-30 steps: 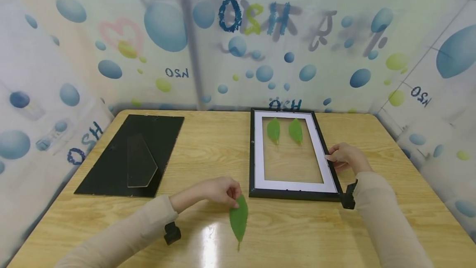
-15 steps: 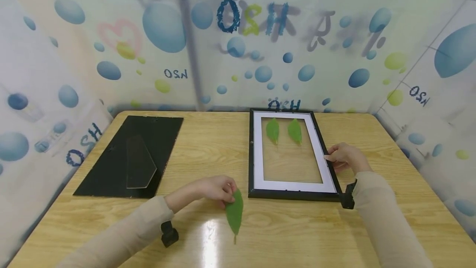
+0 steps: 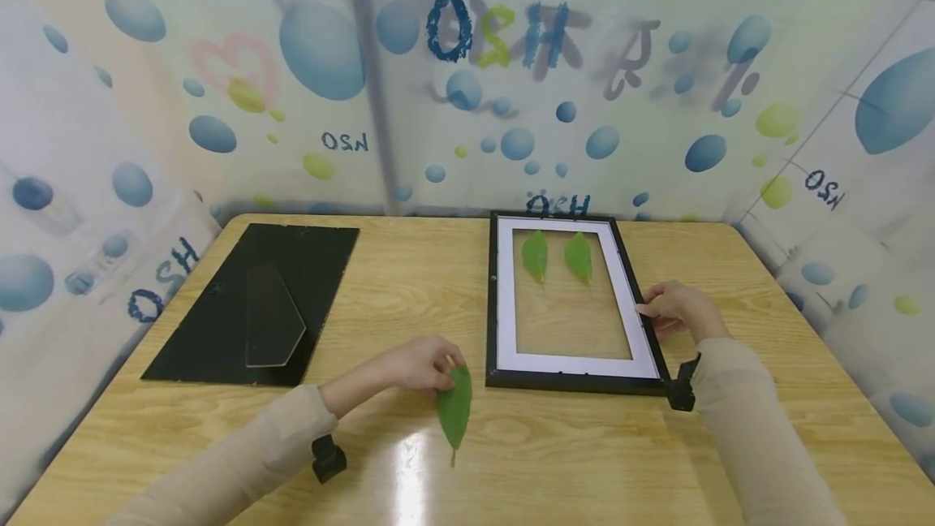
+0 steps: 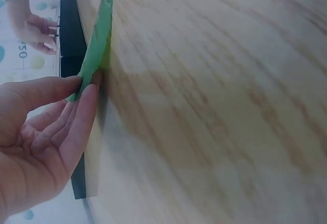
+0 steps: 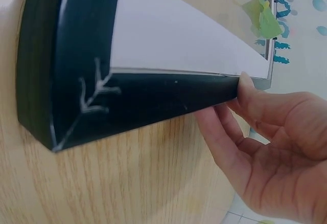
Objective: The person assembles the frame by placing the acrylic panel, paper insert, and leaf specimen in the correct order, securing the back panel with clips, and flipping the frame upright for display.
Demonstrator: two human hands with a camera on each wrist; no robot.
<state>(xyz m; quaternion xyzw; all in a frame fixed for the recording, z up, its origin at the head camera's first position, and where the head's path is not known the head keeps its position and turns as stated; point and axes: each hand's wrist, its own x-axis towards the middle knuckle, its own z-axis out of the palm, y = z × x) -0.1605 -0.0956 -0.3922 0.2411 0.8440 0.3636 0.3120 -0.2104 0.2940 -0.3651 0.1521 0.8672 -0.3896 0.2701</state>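
In the head view my left hand (image 3: 425, 364) pinches a green leaf (image 3: 454, 411) by one end between thumb and fingers. The leaf's stalk points down toward the person, over the wooden table. My right hand (image 3: 679, 311) holds the right edge of a black picture frame (image 3: 577, 382). In the right wrist view its thumb lies on the frame's top edge and the fingers sit against the side and below. A white mat (image 3: 506, 291) lines the frame. Inside its see-through window lie two smaller green leaves, a left leaf (image 3: 536, 255) and a right leaf (image 3: 579, 256), near the far end.
A black backing board (image 3: 219, 323) with a fold-out stand (image 3: 272, 316) lies on the left of the table (image 3: 409, 282). A patterned curtain (image 3: 467, 153) closes off the back and sides.
My left hand has drawn slightly left and away from the person, carrying the leaf farther from the frame. My right hand keeps its place on the frame.
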